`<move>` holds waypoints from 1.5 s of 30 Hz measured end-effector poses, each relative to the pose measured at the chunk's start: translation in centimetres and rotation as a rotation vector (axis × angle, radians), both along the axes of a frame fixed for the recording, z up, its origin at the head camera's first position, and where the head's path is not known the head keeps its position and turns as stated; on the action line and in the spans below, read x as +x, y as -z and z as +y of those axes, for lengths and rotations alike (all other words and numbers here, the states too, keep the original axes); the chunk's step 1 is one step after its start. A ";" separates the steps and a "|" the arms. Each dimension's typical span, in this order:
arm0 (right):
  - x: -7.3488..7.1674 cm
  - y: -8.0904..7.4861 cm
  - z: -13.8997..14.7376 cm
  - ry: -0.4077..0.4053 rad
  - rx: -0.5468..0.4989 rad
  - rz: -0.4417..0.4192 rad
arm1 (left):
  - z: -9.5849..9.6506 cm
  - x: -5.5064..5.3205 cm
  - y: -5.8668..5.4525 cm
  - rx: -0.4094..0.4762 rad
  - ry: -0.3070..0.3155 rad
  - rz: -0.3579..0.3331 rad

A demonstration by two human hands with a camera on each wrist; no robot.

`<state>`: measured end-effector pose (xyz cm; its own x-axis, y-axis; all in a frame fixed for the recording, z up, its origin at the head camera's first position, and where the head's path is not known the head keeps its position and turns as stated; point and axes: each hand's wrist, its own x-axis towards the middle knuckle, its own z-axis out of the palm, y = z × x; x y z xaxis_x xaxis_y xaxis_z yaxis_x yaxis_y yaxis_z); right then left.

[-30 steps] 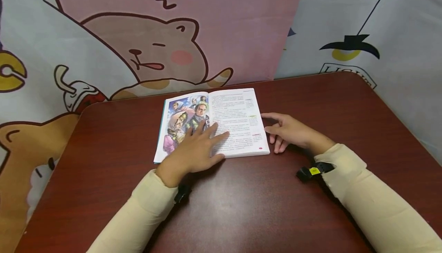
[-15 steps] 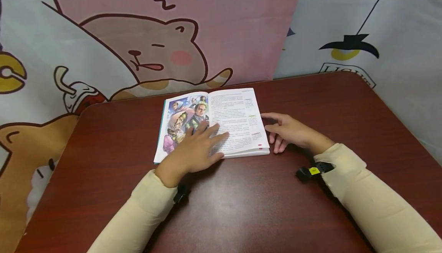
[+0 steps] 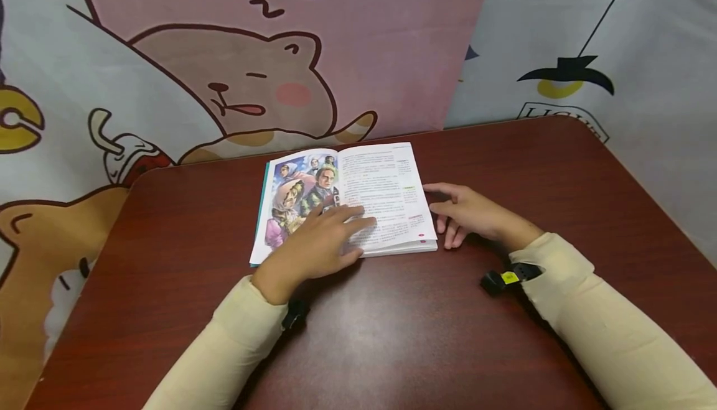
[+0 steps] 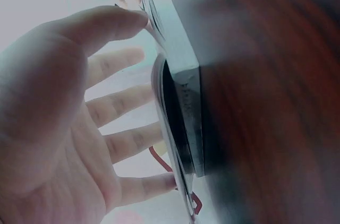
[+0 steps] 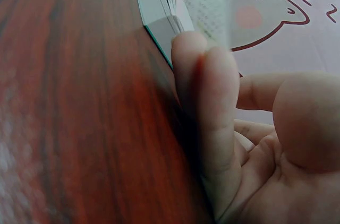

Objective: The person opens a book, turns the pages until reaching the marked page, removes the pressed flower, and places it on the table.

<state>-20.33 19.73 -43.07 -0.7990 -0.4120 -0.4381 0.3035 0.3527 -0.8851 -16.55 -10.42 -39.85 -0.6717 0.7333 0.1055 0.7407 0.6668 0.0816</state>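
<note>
Open white-paged, teal-covered book (image 3: pixel 381 177) on a reddish-brown wooden table (image 3: pixel 370 329)
The left hand (image 3: pixel 312 241), fingers spread, lies over its lower middle; the right hand (image 3: pixel 467 212), forefinger extended, lower fingers loosely bent, is at its right edge.

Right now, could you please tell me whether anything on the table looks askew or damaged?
Nothing looks spilled or visibly damaged. Slightly askew, though: the open book has its topmost right-hand page out of line with the pages beneath, so a second red mark shows near the lower corner.
</note>
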 end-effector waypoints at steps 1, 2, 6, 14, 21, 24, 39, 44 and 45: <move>0.0 0.0 0.0 0.001 0.001 0.000 | 0.0 0.0 0.1 -0.002 0.002 0.005; 0.0 0.0 0.0 0.002 0.003 0.001 | 0.0 -0.1 0.2 -0.001 0.005 0.011; 0.1 -0.1 0.0 0.004 0.005 0.004 | 0.1 -0.2 0.4 0.005 0.024 0.035; 0.2 0.0 0.0 0.004 0.002 0.011 | 0.4 -0.2 0.6 0.008 0.069 0.106; 0.2 0.2 0.0 0.009 -0.003 0.006 | 0.6 -0.1 0.5 0.015 0.093 0.173; 0.2 0.2 0.0 0.007 -0.002 0.007 | 0.6 -0.1 0.5 0.027 0.099 0.174; 0.0 0.5 -0.1 0.011 0.029 0.018 | 0.8 0.0 0.2 0.011 0.044 0.205; 0.0 0.3 -0.1 0.011 0.019 0.023 | 0.9 -0.1 0.0 0.019 0.030 0.268; 0.0 0.3 -0.1 0.012 0.018 0.023 | 0.9 -0.1 0.0 0.019 0.026 0.276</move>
